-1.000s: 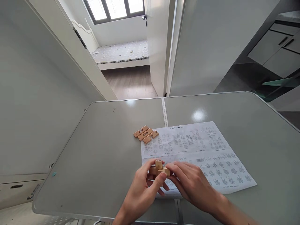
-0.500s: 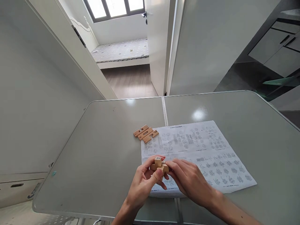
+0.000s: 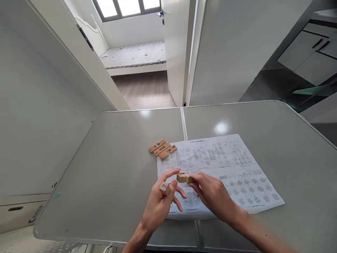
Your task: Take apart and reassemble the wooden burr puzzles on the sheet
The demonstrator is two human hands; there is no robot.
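Note:
My left hand [image 3: 159, 203] pinches a wooden puzzle piece [image 3: 164, 188] marked "2" between thumb and palm, its fingers spread beyond it. My right hand [image 3: 212, 193] grips other joined wooden puzzle pieces [image 3: 183, 178] by their right side, just off the left fingertips. Both hands are above the lower part of a printed instruction sheet [image 3: 210, 154]. Three flat notched wooden pieces [image 3: 162, 149] lie side by side at the sheet's upper left corner, partly on it. How the pieces in my right hand interlock is hidden by the fingers.
The grey folding table [image 3: 105, 175] has a seam down its middle. Walls and an open door [image 3: 177, 52] stand past its far edge, with a bed [image 3: 137, 56] in the room beyond. Cabinets [image 3: 310, 52] are at the far right.
The cluster of wooden pieces has come apart. The piece marked "2" has moved left with my left hand, while the other pieces stay in my right hand.

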